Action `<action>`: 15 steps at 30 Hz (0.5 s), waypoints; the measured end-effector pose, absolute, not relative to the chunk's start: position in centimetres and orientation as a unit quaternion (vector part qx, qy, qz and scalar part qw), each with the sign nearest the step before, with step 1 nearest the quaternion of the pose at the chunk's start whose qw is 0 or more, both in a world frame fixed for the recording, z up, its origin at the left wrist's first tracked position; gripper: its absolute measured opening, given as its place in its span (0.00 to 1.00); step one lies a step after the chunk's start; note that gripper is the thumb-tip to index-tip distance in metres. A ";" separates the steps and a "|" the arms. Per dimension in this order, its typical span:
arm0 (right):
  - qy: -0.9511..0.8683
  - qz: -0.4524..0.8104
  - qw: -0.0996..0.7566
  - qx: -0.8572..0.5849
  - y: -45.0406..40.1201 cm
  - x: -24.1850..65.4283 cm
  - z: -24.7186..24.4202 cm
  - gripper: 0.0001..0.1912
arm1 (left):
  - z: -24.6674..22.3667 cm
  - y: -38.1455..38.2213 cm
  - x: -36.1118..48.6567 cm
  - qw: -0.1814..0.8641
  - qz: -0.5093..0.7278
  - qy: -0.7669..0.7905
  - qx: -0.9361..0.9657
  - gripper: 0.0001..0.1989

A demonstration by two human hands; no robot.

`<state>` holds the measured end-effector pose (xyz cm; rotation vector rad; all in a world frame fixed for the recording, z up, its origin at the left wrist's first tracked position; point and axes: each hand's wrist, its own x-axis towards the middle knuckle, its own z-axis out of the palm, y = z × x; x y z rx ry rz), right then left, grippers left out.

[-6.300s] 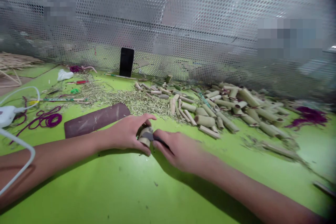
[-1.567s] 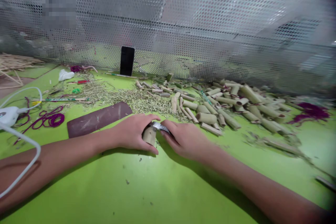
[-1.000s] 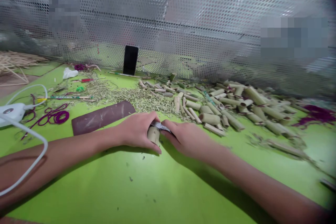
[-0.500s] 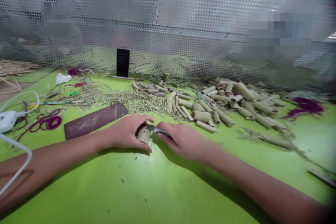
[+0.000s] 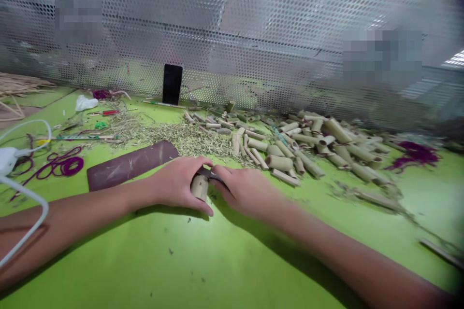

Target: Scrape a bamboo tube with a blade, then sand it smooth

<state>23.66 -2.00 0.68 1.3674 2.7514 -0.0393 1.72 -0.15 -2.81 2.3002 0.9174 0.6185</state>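
My left hand (image 5: 177,184) is curled around a short, pale bamboo tube (image 5: 199,187), which stands on the green tabletop with thumb and fingers on either side of it. In my right hand (image 5: 242,190) is a small metal knife (image 5: 206,173), its handle mostly covered by the fingers. The blade lies across the tube's upper end, close to my left index finger. Exactly where its edge touches the bamboo cannot be made out. Just behind my left hand lies a dark brown sheet (image 5: 130,165) with pale scuff marks.
A heap of cut bamboo pieces (image 5: 279,161) spreads at the back right, beside bamboo shavings (image 5: 203,142). A black phone (image 5: 172,84) leans against a perforated metal screen (image 5: 217,34). Purple cord (image 5: 70,165) and a white cable (image 5: 39,198) are on the left.
The knife has shifted slightly up and left, and its blade now looks darker over the tube's top. My left hand keeps its hold. The view has moved a little.
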 end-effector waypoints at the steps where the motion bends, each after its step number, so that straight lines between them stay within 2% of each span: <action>1: 0.894 -0.016 0.039 0.445 -2.0 23.7 0.7 0.14 | -2.9 -0.2 1.7 0.288 0.227 0.353 0.861 0.42; 5: 0.892 -0.026 0.049 0.448 -2.0 23.8 0.8 0.13 | -2.9 -0.3 1.7 0.277 0.216 0.374 0.858 0.38; 15: 0.895 0.008 0.030 0.446 -2.1 23.9 0.5 0.12 | -2.6 -0.2 1.9 0.263 0.204 0.379 0.863 0.38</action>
